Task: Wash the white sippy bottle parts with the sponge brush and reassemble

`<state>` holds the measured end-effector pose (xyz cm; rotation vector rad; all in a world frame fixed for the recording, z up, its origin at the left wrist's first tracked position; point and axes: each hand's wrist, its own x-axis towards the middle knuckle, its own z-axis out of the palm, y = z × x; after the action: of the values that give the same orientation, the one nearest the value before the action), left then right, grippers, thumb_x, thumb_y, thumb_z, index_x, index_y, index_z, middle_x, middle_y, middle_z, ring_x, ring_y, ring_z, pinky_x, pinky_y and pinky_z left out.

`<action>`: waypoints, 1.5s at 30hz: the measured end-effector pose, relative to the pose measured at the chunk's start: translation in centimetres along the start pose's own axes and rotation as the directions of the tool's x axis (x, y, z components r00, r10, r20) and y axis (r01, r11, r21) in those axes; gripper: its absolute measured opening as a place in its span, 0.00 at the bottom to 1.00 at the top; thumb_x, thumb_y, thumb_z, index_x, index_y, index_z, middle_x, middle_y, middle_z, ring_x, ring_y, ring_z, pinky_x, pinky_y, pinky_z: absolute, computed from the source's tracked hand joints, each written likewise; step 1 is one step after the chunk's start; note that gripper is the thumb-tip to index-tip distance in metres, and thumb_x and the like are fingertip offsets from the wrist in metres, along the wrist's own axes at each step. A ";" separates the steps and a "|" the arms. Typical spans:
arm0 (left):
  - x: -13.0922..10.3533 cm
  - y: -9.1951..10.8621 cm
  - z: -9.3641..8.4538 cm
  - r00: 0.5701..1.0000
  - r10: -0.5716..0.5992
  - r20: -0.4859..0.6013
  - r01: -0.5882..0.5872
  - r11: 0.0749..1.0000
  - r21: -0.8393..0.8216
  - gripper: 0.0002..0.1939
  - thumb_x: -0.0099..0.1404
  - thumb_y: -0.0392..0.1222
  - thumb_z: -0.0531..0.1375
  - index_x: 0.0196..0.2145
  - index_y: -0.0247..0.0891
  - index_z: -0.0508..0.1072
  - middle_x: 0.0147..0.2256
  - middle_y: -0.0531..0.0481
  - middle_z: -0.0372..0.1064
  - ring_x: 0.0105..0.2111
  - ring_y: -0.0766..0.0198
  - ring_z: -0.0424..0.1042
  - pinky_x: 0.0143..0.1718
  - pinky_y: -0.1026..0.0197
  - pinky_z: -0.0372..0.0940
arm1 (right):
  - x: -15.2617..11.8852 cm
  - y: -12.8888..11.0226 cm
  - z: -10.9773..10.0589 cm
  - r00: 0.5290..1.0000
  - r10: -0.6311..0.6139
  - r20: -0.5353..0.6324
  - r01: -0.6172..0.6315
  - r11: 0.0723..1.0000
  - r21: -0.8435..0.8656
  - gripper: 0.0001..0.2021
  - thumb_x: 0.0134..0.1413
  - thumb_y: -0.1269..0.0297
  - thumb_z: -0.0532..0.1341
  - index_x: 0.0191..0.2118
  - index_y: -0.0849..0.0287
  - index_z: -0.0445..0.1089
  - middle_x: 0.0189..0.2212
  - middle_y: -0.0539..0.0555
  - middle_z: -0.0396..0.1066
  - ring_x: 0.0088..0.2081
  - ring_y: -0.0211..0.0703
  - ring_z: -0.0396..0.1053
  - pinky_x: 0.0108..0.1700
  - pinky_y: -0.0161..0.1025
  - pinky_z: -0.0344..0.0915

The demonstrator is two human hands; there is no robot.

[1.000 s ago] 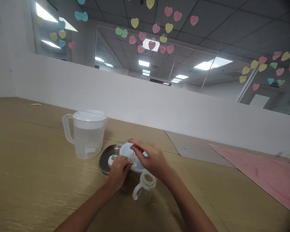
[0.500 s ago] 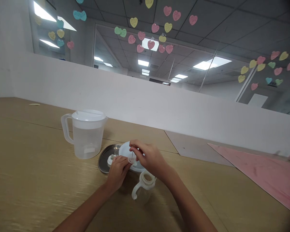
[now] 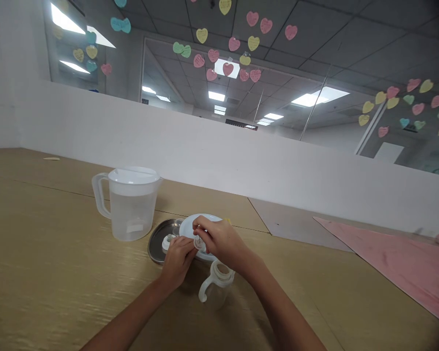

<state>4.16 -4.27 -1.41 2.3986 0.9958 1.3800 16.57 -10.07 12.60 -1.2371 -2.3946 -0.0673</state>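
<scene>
My left hand (image 3: 178, 259) is closed on a small, round, whitish see-through piece (image 3: 198, 243), keeping it above the near edge of a pale plate (image 3: 189, 225). Directly over that piece, the fingers of my right hand (image 3: 223, 243) pinch a thin stick that points down into it; the stick is mostly hidden by the fingers. Close below my right hand stands a clear bottle with a white handle (image 3: 206, 286), its mouth uncovered. Left of my fingers, a white ring-shaped part (image 3: 167, 242) lies on a metal tray (image 3: 153, 251).
A lidded see-through pitcher (image 3: 133, 209) with liquid stands left of the tray. Something yellow (image 3: 227, 221) peeks out behind my right hand. A pink sheet (image 3: 398, 258) lies at the right, and a white wall (image 3: 205, 151) rises behind the tabletop.
My right hand has come down slightly, so less of the thin stick shows above the round piece. A yellow edge now appears behind that hand. My left hand stays nearly in place.
</scene>
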 end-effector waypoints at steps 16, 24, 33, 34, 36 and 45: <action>-0.1 -0.2 0.1 0.999 -0.014 -0.034 0.014 1.000 0.001 0.16 0.68 0.43 0.47 0.29 0.39 0.71 0.31 0.50 0.71 0.34 0.59 0.66 0.40 0.55 0.57 | 0.1 1.4 0.7 0.996 -0.045 0.076 0.051 0.996 -0.078 0.06 0.55 0.74 0.53 0.32 0.57 0.64 0.21 0.46 0.63 0.23 0.34 0.54 0.27 0.32 0.45; 0.0 0.0 -0.3 0.997 -0.038 -0.060 0.038 0.999 -0.013 0.17 0.67 0.41 0.45 0.25 0.38 0.69 0.28 0.50 0.69 0.31 0.60 0.65 0.38 0.57 0.58 | 0.2 1.4 1.0 0.993 -0.017 0.118 0.026 0.997 -0.075 0.07 0.55 0.74 0.53 0.32 0.57 0.65 0.22 0.46 0.63 0.24 0.34 0.54 0.27 0.32 0.44; 0.1 0.0 -0.4 0.996 -0.031 -0.083 0.027 0.999 -0.047 0.18 0.67 0.43 0.45 0.27 0.38 0.70 0.29 0.49 0.70 0.32 0.60 0.66 0.38 0.57 0.59 | 0.3 1.6 1.2 0.989 -0.023 0.143 0.035 0.996 -0.082 0.06 0.55 0.73 0.54 0.31 0.57 0.65 0.21 0.46 0.61 0.24 0.34 0.52 0.27 0.33 0.42; 0.1 -0.1 -0.4 0.996 -0.029 -0.083 0.025 0.999 -0.047 0.18 0.67 0.43 0.45 0.28 0.38 0.70 0.28 0.49 0.70 0.31 0.60 0.66 0.38 0.57 0.59 | 0.3 1.6 1.3 0.989 -0.022 0.143 0.035 0.996 -0.084 0.06 0.54 0.73 0.54 0.31 0.57 0.65 0.20 0.46 0.61 0.24 0.34 0.52 0.27 0.33 0.42; 0.1 -0.1 -0.3 0.996 -0.024 -0.085 0.020 0.999 -0.046 0.18 0.67 0.43 0.45 0.27 0.38 0.70 0.28 0.50 0.69 0.31 0.60 0.65 0.37 0.57 0.59 | 0.4 1.8 1.4 0.989 -0.021 0.145 0.034 0.995 -0.089 0.06 0.54 0.73 0.54 0.31 0.57 0.65 0.21 0.46 0.61 0.24 0.34 0.52 0.27 0.33 0.42; 0.2 -0.2 -0.4 0.991 -0.057 -0.118 0.045 0.993 -0.107 0.17 0.66 0.44 0.47 0.29 0.38 0.72 0.32 0.48 0.72 0.34 0.58 0.68 0.38 0.57 0.61 | 0.3 1.7 1.3 0.992 -0.049 0.112 0.059 0.994 -0.087 0.06 0.55 0.71 0.55 0.30 0.58 0.68 0.23 0.47 0.67 0.25 0.33 0.59 0.27 0.32 0.45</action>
<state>3.79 -3.99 -1.13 2.2226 0.9803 1.5345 17.30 -8.50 11.32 -1.2460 -2.5455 -0.1283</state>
